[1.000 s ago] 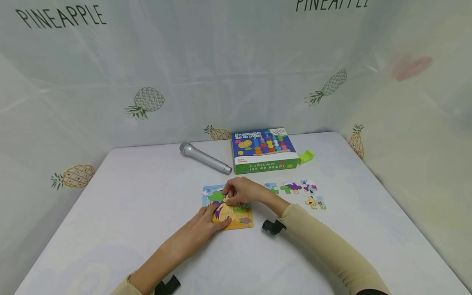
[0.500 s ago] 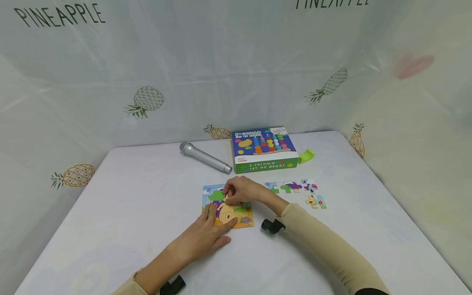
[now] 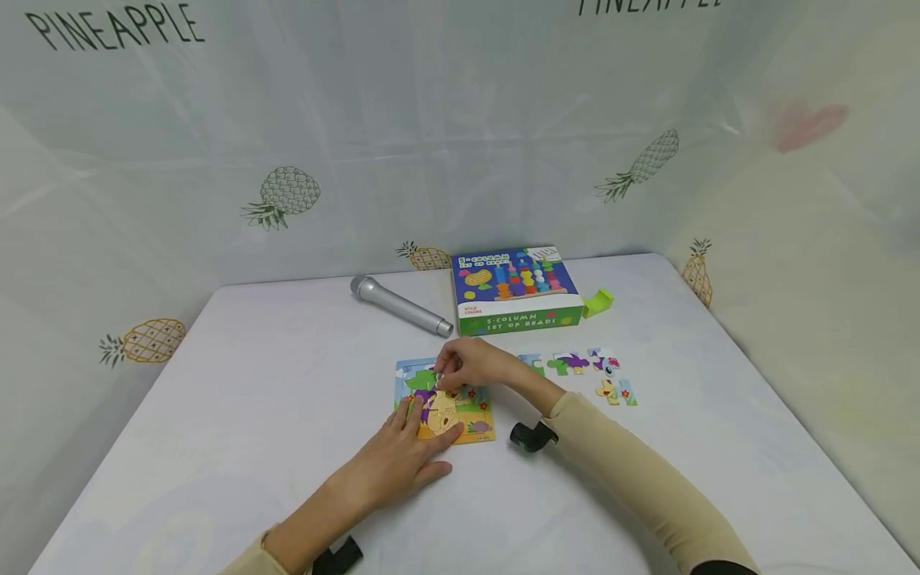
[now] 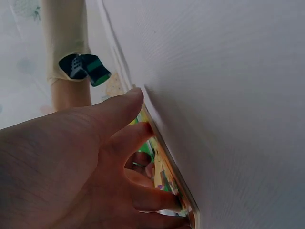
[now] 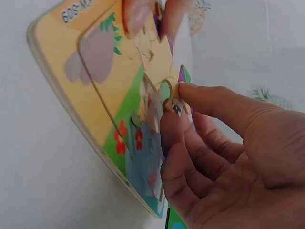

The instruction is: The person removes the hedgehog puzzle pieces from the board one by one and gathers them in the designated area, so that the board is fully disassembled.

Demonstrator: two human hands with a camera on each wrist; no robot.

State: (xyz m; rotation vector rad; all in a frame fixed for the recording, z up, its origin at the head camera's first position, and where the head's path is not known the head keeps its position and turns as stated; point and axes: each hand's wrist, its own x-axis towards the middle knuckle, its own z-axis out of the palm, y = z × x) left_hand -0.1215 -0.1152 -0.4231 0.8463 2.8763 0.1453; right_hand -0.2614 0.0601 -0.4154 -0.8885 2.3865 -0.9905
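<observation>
Wooden puzzle board point(image 3: 460, 415) unmoved; left hand point(image 3: 402, 455) stays flat; right hand point(image 3: 470, 366) lifted, grip pinching piece point(image 5: 175, 98).

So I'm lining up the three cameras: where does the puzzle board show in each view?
Head: puzzle board lies at centre, under both hands, in front of the box.
Left wrist: only its edge, centre to bottom, beside the left hand.
Right wrist: fills the left half, tilted.
Shared landmark: the right hand with a piece at the board.
</observation>
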